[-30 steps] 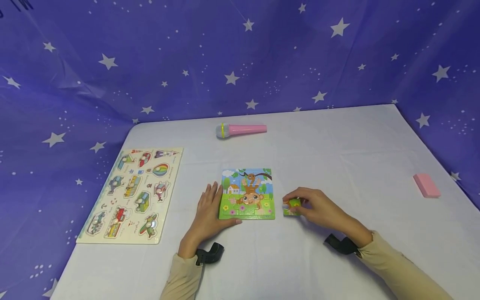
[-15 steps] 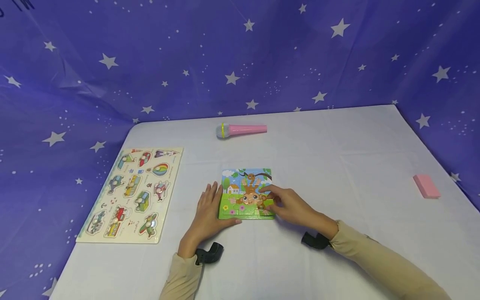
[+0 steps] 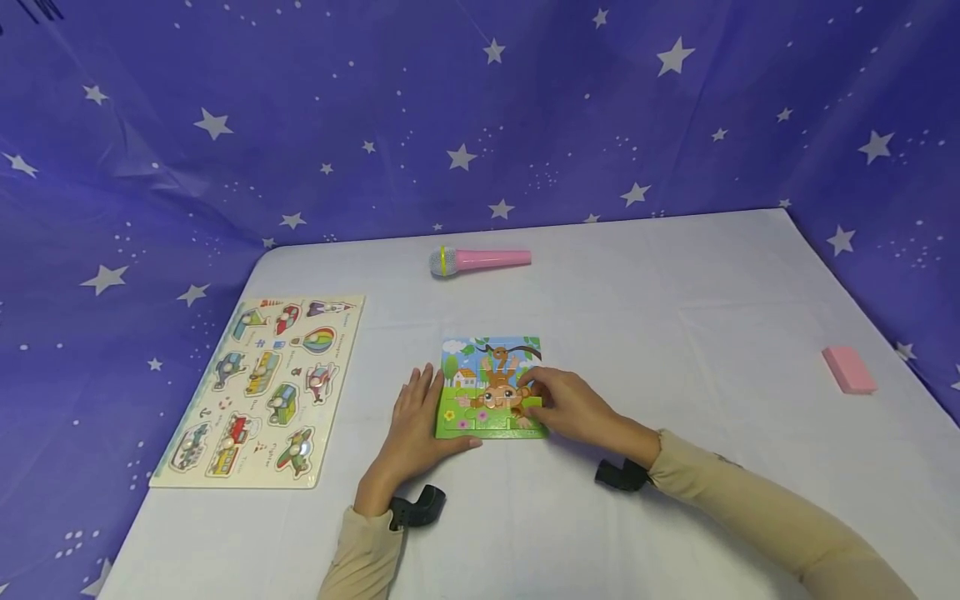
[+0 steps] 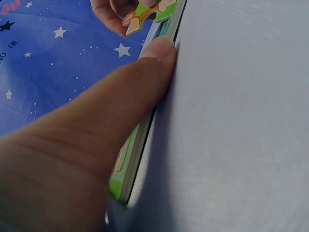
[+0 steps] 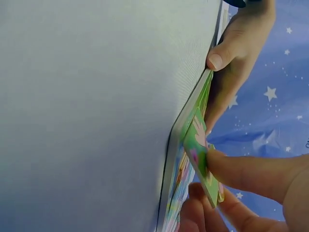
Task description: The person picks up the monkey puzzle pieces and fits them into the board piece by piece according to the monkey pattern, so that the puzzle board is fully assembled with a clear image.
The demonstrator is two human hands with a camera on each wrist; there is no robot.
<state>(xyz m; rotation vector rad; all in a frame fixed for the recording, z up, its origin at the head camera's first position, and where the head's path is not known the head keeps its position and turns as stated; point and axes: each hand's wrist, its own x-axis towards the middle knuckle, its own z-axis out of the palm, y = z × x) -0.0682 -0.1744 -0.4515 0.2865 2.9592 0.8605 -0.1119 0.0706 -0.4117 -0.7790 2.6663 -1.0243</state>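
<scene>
The right hand (image 3: 572, 407) pinches a green cardboard puzzle piece (image 5: 199, 153) over the square monkey jigsaw board (image 3: 480, 367); the left hand (image 3: 415, 425), fingers spread, braces the board's left edge.

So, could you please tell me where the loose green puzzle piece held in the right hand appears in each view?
Head: loose green puzzle piece at centre, over the puzzle's lower right corner.
Left wrist: top edge, beyond the thumb.
Right wrist: lower right, tilted off the board.
Shared landmark: the square monkey-picture puzzle board.

Bare table (image 3: 675, 300) surrounds the puzzle (image 3: 489, 387); hands flank both sides.
</scene>
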